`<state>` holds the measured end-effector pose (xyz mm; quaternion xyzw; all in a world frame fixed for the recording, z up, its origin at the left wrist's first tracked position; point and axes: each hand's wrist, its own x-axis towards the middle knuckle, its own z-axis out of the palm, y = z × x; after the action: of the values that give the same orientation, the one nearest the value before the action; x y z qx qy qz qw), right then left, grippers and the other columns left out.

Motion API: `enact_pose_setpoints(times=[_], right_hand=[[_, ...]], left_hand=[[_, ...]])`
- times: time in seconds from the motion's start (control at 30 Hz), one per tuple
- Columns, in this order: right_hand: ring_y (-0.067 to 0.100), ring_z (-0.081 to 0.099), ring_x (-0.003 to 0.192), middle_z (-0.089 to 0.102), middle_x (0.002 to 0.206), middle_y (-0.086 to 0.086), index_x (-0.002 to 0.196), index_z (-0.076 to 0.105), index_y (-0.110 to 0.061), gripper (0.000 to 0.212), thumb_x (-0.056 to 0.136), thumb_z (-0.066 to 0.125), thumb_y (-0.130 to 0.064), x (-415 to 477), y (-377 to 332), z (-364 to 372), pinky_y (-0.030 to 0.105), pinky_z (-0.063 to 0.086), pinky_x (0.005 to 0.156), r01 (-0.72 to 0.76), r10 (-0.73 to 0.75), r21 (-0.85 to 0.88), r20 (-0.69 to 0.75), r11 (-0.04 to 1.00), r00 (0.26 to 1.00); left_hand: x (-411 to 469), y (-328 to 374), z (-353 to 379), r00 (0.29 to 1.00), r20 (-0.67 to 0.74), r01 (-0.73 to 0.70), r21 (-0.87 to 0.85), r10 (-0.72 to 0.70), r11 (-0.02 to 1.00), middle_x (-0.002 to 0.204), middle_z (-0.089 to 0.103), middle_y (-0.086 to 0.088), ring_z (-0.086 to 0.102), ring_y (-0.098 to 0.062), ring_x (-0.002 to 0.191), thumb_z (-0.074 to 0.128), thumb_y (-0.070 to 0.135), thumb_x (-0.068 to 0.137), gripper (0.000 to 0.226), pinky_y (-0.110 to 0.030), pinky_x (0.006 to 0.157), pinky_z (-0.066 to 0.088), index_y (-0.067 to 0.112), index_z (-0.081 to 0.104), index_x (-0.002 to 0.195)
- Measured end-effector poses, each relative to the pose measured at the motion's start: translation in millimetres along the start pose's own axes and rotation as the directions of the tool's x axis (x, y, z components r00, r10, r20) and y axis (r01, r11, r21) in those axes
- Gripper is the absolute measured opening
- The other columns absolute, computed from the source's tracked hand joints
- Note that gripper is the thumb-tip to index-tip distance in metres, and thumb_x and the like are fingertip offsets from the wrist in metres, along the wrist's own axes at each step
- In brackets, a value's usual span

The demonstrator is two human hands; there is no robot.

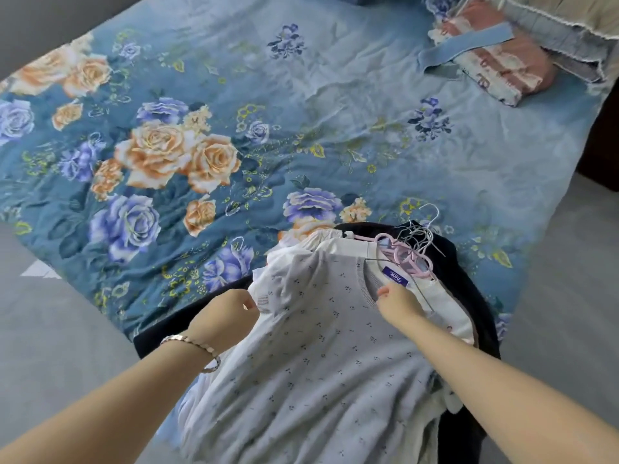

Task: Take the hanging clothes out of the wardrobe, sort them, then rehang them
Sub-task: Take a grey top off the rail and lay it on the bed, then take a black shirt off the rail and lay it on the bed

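Note:
A pile of clothes on hangers lies at the near edge of the bed. On top is a pale grey knit top (318,363) with small dark dots and a purple neck label (396,274). My left hand (227,313) pinches its sleeve cuff at the left. My right hand (397,303) pinches the neckline near the wire hanger inside it. White garments (301,246) and a dark garment (469,296) lie underneath. Pink and metal hanger hooks (412,249) bunch together at the pile's top right.
The bed carries a blue floral quilt (234,128) that stretches away beyond the pile. A folded pink and blue bundle (492,68) sits at the far right corner beside a frilled pillow (569,25). Grey floor (50,329) flanks the bed on both sides.

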<state>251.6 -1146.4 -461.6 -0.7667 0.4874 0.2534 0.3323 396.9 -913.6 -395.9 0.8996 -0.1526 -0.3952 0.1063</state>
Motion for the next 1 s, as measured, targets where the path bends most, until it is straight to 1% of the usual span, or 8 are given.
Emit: enact_pose_setpoints(times=[0.1, 0.43, 0.47, 0.53, 0.6, 0.7, 0.8, 1.0], right_hand=[[0.025, 0.057, 0.097, 0.063, 0.114, 0.007, 0.112, 0.058, -0.014, 0.027, 0.093, 0.038, -0.016, -28, -44, 9, 0.029, 0.047, 0.078, 0.141, -0.122, -0.155, 0.123, 0.978, 0.985], [0.03, 0.047, 0.123, 0.053, 0.132, 0.013, 0.097, 0.056, -0.013, 0.022, 0.092, 0.035, -0.013, -207, -221, 89, 0.036, 0.039, 0.1, 0.624, -0.504, -0.392, 0.372, 0.676, 0.779], [0.029, 0.051, 0.114, 0.056, 0.124, 0.014, 0.09, 0.055, -0.013, 0.02, 0.092, 0.036, -0.012, -233, -238, 101, 0.032, 0.041, 0.09, 0.667, -0.538, -0.406, 0.395, 0.625, 0.745], [0.027, 0.046, 0.074, 0.055, 0.078, 0.009, 0.068, 0.049, -0.013, 0.025, 0.091, 0.037, -0.01, -290, -271, 127, 0.025, 0.031, 0.055, 0.74, -0.611, -0.423, 0.419, 0.523, 0.671], [0.023, 0.039, 0.071, 0.045, 0.063, 0.01, 0.059, 0.042, -0.01, 0.028, 0.086, 0.04, -0.008, -348, -302, 160, 0.028, 0.027, 0.052, 0.812, -0.68, -0.421, 0.455, 0.404, 0.575], [0.029, 0.058, 0.087, 0.065, 0.088, 0.013, 0.08, 0.062, -0.005, 0.022, 0.084, 0.041, -0.011, -432, -345, 222, 0.026, 0.042, 0.072, 0.887, -0.747, -0.415, 0.52, 0.203, 0.414], [0.029, 0.058, 0.11, 0.062, 0.119, 0.012, 0.111, 0.063, -0.009, 0.033, 0.09, 0.039, -0.015, -527, -377, 284, 0.03, 0.047, 0.091, 0.919, -0.767, -0.394, 0.597, -0.027, 0.234], [0.031, 0.056, 0.111, 0.06, 0.119, 0.014, 0.118, 0.059, -0.006, 0.033, 0.093, 0.041, -0.016, -718, -411, 379, 0.034, 0.046, 0.092, 0.858, -0.631, -0.256, 0.77, -0.446, -0.098]], left_hand=[[-19, -20, -10, 0.999, -0.037, 0.011, -0.008, -0.011, 1.0, 0.085, 0.067, -0.001, 0.06, -0.022, 0.076, 0.043, 0.016, 0.086, 0.021, -0.027, 0.068, 0.047, 0.022, 0.052, 0.067], [-161, -180, -72, 0.936, -0.291, 0.176, -0.098, -0.197, 0.98, 0.095, 0.065, -0.002, 0.061, -0.023, 0.092, 0.043, 0.021, 0.088, 0.019, -0.031, 0.08, 0.05, 0.018, 0.062, 0.09], [-183, -203, -79, 0.92, -0.318, 0.197, -0.128, -0.228, 0.972, 0.098, 0.065, -0.002, 0.061, -0.023, 0.094, 0.044, 0.021, 0.088, 0.019, -0.031, 0.082, 0.05, 0.019, 0.063, 0.092], [-229, -249, -91, 0.884, -0.362, 0.244, -0.182, -0.296, 0.953, 0.104, 0.065, -0.001, 0.06, -0.023, 0.098, 0.045, 0.021, 0.087, 0.017, -0.029, 0.083, 0.049, 0.023, 0.062, 0.091], [-278, -297, -98, 0.843, -0.39, 0.29, -0.25, -0.37, 0.924, 0.106, 0.065, -0.002, 0.06, -0.023, 0.1, 0.045, 0.02, 0.087, 0.014, -0.028, 0.082, 0.048, 0.025, 0.058, 0.086], [-358, -367, -103, 0.756, -0.44, 0.376, -0.313, -0.484, 0.872, 0.109, 0.064, 0.0, 0.059, -0.022, 0.103, 0.044, 0.021, 0.088, 0.013, -0.027, 0.084, 0.044, 0.027, 0.055, 0.089], [-441, -435, -103, 0.621, -0.494, 0.476, -0.38, -0.609, 0.793, 0.112, 0.063, -0.001, 0.058, -0.024, 0.104, 0.041, 0.023, 0.089, 0.017, -0.028, 0.084, 0.044, 0.026, 0.056, 0.095], [-600, -529, -93, 0.278, -0.488, 0.59, -0.592, -0.827, 0.548, 0.117, 0.064, -0.005, 0.059, -0.025, 0.109, 0.042, 0.022, 0.09, 0.025, -0.026, 0.083, 0.043, 0.021, 0.061, 0.106]])
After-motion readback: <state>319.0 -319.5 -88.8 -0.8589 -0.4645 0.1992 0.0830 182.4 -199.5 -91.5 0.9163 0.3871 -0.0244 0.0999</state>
